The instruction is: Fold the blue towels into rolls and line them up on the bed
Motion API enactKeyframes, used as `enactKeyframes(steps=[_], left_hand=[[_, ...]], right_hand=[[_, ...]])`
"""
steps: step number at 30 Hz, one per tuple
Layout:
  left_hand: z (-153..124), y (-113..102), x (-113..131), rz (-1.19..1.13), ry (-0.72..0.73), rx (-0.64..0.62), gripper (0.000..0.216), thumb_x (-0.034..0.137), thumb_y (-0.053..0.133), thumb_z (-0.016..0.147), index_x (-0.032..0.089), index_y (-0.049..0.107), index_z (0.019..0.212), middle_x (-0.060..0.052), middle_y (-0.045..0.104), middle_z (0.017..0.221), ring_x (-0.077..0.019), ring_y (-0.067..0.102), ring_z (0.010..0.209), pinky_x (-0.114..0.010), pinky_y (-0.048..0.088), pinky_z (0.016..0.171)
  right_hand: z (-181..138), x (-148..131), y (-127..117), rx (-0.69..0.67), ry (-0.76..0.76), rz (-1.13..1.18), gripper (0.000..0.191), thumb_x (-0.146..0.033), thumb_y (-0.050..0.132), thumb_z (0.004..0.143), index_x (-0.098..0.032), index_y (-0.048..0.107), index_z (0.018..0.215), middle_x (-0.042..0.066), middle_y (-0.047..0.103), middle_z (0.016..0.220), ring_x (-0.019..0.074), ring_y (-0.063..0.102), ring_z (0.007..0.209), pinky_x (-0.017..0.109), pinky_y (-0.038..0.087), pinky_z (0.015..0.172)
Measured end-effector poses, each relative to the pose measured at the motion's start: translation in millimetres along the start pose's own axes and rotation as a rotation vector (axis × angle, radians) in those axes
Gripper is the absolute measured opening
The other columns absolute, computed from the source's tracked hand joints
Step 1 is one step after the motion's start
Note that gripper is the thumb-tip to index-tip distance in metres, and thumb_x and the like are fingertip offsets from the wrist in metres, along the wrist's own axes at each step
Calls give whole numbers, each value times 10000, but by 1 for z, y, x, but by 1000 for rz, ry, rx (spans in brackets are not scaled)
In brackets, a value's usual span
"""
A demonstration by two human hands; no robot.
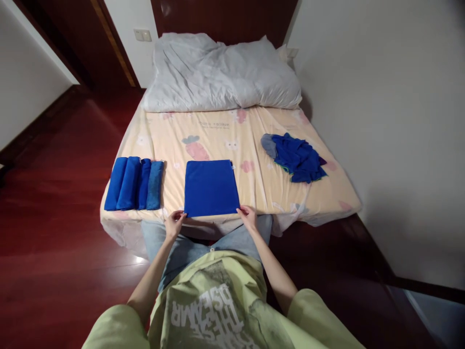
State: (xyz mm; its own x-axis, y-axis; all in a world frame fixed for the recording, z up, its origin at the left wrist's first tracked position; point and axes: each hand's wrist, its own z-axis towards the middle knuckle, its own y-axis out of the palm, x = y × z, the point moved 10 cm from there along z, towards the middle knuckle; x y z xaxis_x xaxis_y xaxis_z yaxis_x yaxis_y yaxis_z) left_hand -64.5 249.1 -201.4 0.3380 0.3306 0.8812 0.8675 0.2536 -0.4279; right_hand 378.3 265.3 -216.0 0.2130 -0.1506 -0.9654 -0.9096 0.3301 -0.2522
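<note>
A blue cloth lies flat and nearly square at the front edge of the bed. My left hand pinches its near left corner, and my right hand pinches the near right corner. To the left, several rolled blue cloths lie side by side. Over on the right is a crumpled heap of blue cloths, with a grey piece at its left side.
The bed has a patterned yellow sheet, its front edge close to my legs. A bunched white quilt lies at the head end. White wall rises at right; dark red floor spreads at left.
</note>
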Motion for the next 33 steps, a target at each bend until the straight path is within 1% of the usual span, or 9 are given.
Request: enactKeyframes(steps=[4,9,15,18,21,26,28,31,33], left_hand=[[4,2,-4,53,-10,-28,414,512,729,729,170,780,956,-93,799,867,-292,766,899,-382,586,865],[8,5,-4,102,60,-70,377,528,660,763,185,761,880,-90,783,842,-278,744,823,-387,580,836],[8,5,0,83,184,-46,446,597,597,783,181,722,882,-125,744,926,-271,714,837,-418,587,863],[7,3,0,99,215,-43,460,614,577,795,183,711,884,-123,711,929,-261,692,819,-441,586,889],[6,4,-1,117,217,-77,417,589,570,819,195,693,883,-110,696,941,-251,684,827,-438,583,907],[0,5,6,201,224,-141,283,477,573,853,215,679,865,-85,676,923,-243,667,825,-414,589,879],[-4,6,9,238,238,-171,247,447,575,852,223,676,845,-76,662,895,-244,668,822,-409,590,873],[-6,5,12,284,265,-214,227,429,566,852,230,671,818,-74,655,874,-252,676,822,-407,589,871],[0,0,16,315,274,-215,247,448,555,864,235,677,837,-73,660,867,-252,671,799,-403,590,846]], right_hand=[[3,-3,4,-23,34,20,493,-606,862,614,-174,775,834,129,794,846,263,738,788,413,617,776],[6,3,2,-38,91,-5,504,-611,858,580,-181,767,827,66,739,754,200,649,670,343,559,664],[5,6,-8,-24,30,-85,472,-628,808,621,-184,755,770,74,714,797,203,634,702,355,547,705],[3,6,-10,-46,1,-113,440,-617,799,635,-192,752,739,78,712,826,217,650,728,376,553,747],[3,2,-10,-90,-24,-165,350,-546,792,651,-202,742,687,73,711,825,231,665,754,393,557,795],[5,-9,-8,-128,-55,-383,95,-306,724,655,-229,731,599,46,700,744,228,669,763,365,552,825],[8,-10,-7,-127,-45,-474,67,-239,705,634,-235,729,571,38,687,707,221,667,750,339,550,794],[17,-12,-2,-172,-46,-545,99,-191,699,630,-240,703,544,27,671,668,218,672,747,317,549,762],[30,-16,1,-174,-49,-525,71,-188,689,661,-237,733,632,27,697,707,219,682,754,322,560,766]])
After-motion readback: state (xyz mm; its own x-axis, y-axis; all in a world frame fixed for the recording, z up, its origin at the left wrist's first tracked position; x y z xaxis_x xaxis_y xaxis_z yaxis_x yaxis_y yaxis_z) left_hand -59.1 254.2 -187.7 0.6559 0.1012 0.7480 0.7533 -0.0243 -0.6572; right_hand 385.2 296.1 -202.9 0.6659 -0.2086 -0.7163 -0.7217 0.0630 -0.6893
